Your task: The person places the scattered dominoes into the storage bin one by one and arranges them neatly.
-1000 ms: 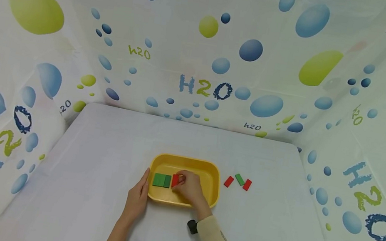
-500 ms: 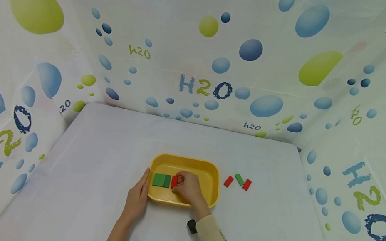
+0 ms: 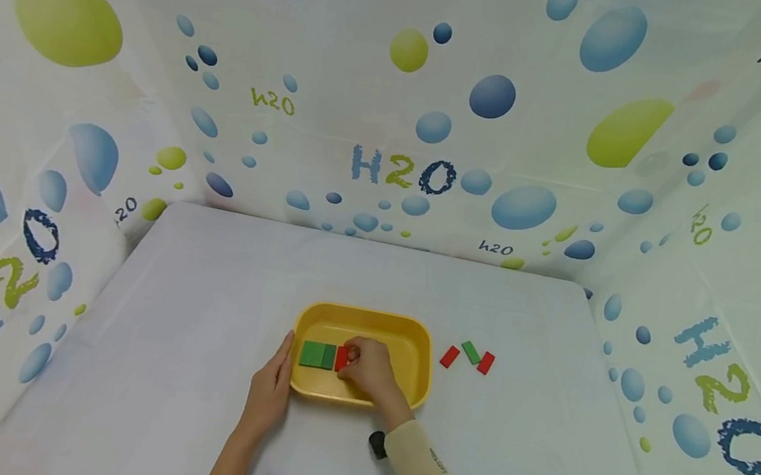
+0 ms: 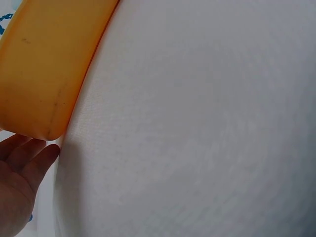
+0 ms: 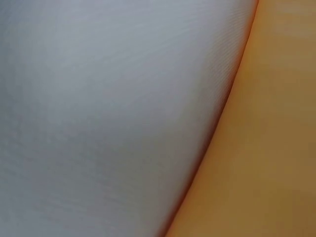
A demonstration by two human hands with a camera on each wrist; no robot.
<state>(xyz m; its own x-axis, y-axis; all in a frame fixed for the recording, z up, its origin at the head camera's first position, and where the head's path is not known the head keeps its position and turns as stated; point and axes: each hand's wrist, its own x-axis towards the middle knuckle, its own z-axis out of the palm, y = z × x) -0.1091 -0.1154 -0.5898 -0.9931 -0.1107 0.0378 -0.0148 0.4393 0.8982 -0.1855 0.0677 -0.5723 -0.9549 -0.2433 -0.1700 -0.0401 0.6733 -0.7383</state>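
Observation:
A yellow tray (image 3: pixel 368 317) sits on the white table. Inside it, at the left, green blocks (image 3: pixel 317 355) lie side by side. Just right of them is a red block (image 3: pixel 342 358), which my right hand (image 3: pixel 370 370) pinches between thumb and fingers, partly covering it. Only a narrow gap separates the red block from the green ones. My left hand (image 3: pixel 269 393) rests straight fingers against the tray's left end; the left wrist view shows those fingertips (image 4: pixel 47 154) right at the tray's corner. The right wrist view shows tray wall and cloth, no hand.
To the right of the tray lie a red block (image 3: pixel 450 356), a green block (image 3: pixel 471 352) and another red block (image 3: pixel 486 363). A white cloth with blue and green spots hangs behind the table (image 3: pixel 216 286) and along both sides.
My right hand has slid the red block slightly left, narrowing its gap to the green blocks. The left hand stays against the tray.

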